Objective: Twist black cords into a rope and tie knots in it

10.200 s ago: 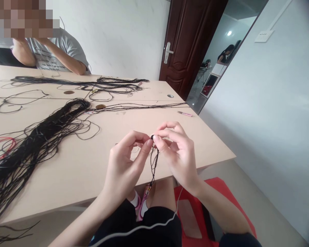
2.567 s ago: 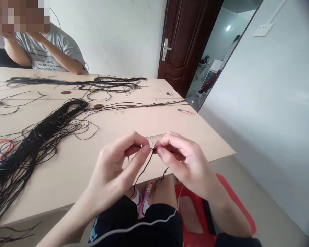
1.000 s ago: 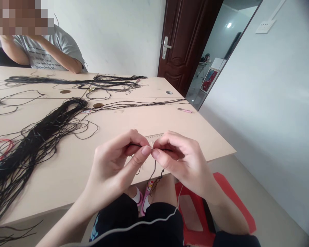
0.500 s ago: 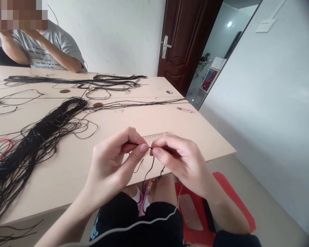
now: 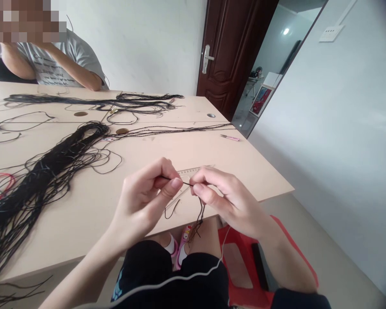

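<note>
Between my two hands a thin black cord runs in a short taut stretch. My left hand pinches it between thumb and forefinger, and a loose end curls down below that hand. My right hand is closed on the cord a little to the right, thumb against forefinger. Dark knotted strands dangle under my right hand past the table edge. Beneath the hands a clear set square lies on the table, partly covered by them.
A big bundle of black cords covers the left of the table. More cords lie farther back, and pink thread snips rest at the right. Across the table sits a person. A red stool stands below right.
My hands have drawn slightly apart, so more cord shows between them. The strand that hung between the hands now hangs closer under my right hand.
</note>
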Tool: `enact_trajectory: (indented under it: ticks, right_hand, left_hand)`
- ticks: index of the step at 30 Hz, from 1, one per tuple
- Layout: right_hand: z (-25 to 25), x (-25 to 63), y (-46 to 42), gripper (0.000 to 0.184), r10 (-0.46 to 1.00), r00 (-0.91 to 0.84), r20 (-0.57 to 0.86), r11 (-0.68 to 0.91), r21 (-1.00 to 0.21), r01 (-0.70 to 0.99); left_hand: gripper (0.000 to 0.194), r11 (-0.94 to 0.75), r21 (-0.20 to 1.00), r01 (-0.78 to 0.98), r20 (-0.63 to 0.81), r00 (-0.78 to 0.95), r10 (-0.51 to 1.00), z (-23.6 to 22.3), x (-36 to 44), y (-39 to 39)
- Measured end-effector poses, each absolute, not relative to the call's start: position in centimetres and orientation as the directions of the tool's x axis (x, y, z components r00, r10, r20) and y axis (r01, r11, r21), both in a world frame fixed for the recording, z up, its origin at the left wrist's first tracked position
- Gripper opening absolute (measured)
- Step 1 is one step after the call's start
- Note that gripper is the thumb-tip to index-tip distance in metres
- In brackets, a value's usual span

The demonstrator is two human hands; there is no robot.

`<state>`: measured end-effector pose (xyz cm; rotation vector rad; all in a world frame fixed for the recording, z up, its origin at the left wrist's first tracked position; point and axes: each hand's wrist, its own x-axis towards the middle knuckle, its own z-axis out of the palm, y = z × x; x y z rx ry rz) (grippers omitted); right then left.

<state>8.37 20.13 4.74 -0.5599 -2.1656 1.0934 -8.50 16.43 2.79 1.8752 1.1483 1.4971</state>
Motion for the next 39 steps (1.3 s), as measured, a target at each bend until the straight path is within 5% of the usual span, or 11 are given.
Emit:
enact_trajectory:
  ticks: [6, 9, 15, 24, 33, 39]
  right_hand:
    - [4.2, 8.5, 20.6, 0.016, 0.658, -0.69, 0.302, 0.451, -0.892, 0.039]
    - [3.9, 8.5, 20.7, 0.014, 0.715, -0.644, 0.272, 0.399, -0.915, 0.055]
    - [4.3, 8.3, 20.3, 0.017, 0.724, -0.595, 0.349, 0.525, -0.838, 0.148]
    - [5.2, 8.5, 20.0, 0.015, 0.69, -0.629, 0.359, 0.613, -0.751, 0.244]
    - [6.3, 10.1, 21.3, 0.022, 0.6, -0.791, 0.117, 0.604, -0.715, 0.353]
    - [6.4, 9.6, 21.1, 0.019, 0.595, -0.787, 0.163, 0.621, -0.715, 0.321]
  left_hand:
    - [0.006, -0.606, 0.668, 0.432, 0.678, -0.019, 0.735, 2.1, -8.1, 16.7]
    - [0.022, -0.649, 0.569, 0.506, 0.764, -0.032, 0.644, 1.9, -7.8, 16.5]
    - [0.011, -0.551, 0.273, 0.789, 0.809, 0.123, 0.575, 2.4, -7.0, 16.0]
    - [0.009, -0.53, 0.167, 0.832, 0.812, 0.189, 0.553, 2.5, -6.8, 16.2]
    - [0.009, -0.634, 0.28, 0.721, 0.501, 0.454, 0.737, 3.5, -8.9, 16.0]
    - [0.008, -0.52, 0.514, 0.682, 0.529, 0.226, 0.818, 3.9, -8.3, 15.4]
